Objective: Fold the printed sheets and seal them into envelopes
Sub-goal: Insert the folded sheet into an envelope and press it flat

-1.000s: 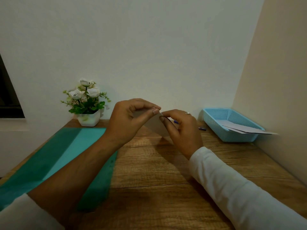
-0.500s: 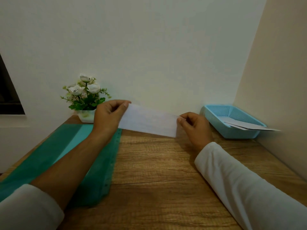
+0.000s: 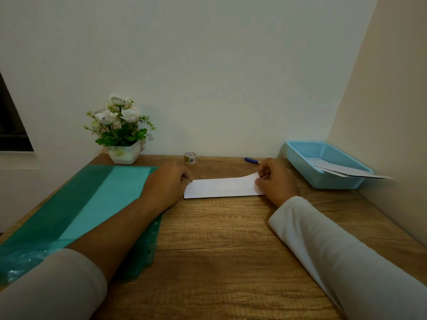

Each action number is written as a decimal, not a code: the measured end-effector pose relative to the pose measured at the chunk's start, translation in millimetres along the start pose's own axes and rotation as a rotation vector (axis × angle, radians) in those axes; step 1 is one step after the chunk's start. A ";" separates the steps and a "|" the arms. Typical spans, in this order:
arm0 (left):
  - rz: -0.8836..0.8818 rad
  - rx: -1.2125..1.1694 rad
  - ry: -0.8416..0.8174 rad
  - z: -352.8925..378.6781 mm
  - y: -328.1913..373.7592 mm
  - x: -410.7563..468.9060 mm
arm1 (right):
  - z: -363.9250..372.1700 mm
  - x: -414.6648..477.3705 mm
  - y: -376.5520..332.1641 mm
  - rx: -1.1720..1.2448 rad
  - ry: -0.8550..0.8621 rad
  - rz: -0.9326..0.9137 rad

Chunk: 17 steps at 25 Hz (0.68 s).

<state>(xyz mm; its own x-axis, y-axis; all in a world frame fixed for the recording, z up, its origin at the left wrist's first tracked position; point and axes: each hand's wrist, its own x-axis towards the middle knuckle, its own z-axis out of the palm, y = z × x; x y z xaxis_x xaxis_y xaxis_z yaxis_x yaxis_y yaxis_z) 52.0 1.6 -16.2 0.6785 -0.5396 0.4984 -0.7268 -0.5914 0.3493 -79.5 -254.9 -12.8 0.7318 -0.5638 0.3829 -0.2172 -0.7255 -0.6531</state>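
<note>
A folded white sheet point(image 3: 221, 187) lies as a long strip on the wooden table point(image 3: 231, 239), near its far edge. My left hand point(image 3: 167, 181) holds the strip's left end, fingers curled at the edge. My right hand point(image 3: 276, 179) pinches the right end, where the top corner curls up off the table. Both white sleeves reach in from the bottom. A blue basket point(image 3: 323, 165) at the far right holds white envelopes point(image 3: 351, 173) that stick out over its rim.
A green plastic folder point(image 3: 76, 209) covers the table's left side under my left arm. A potted white flower point(image 3: 120, 135), a small tape roll point(image 3: 190, 157) and a blue pen point(image 3: 251, 160) stand along the back wall. Walls close the back and right.
The strip was held up in the air between both hands; now it is lowered flat onto the table, hands still at its two ends. The tape roll has come into sight.
</note>
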 end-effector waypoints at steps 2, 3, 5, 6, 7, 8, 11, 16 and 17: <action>0.008 0.039 0.010 -1.3 0.9 -1.2 | -1.0 -2.0 -3.4 -0.084 -0.012 0.017; 0.010 0.046 0.001 -2.6 1.1 -2.0 | -1.8 -2.9 -5.1 -0.122 -0.032 0.027; 0.028 0.050 -0.046 -6.7 2.1 -4.3 | -3.5 -7.9 -7.5 -0.177 -0.077 0.027; 0.042 0.048 -0.064 -9.8 4.0 -5.8 | -5.0 -12.3 -9.3 -0.186 -0.084 0.018; 0.051 0.031 -0.064 -14.5 6.5 -7.3 | -6.5 -17.5 -11.7 -0.181 -0.076 0.005; 0.051 -0.006 -0.038 -20.5 9.2 -8.4 | -8.4 -23.5 -14.9 -0.172 -0.064 -0.016; 0.030 -0.153 0.078 -39.1 15.3 -12.2 | -9.7 -41.0 -24.8 -0.164 -0.068 -0.067; 0.032 -0.265 0.064 -77.5 13.2 -40.1 | -1.3 -72.8 -52.3 -0.168 -0.143 -0.252; 0.021 -0.270 0.028 -85.9 9.4 -47.3 | 1.4 -79.3 -60.5 -0.156 -0.172 -0.289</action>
<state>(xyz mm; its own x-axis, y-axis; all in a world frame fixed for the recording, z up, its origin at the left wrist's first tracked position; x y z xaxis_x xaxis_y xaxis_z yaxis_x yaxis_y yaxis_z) 3.9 73.1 31.6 0.6626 -0.5310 0.5282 -0.7453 -0.3974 0.5354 -123.6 -165.7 -4.6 0.8724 -0.2617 0.4128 -0.0715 -0.9038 -0.4219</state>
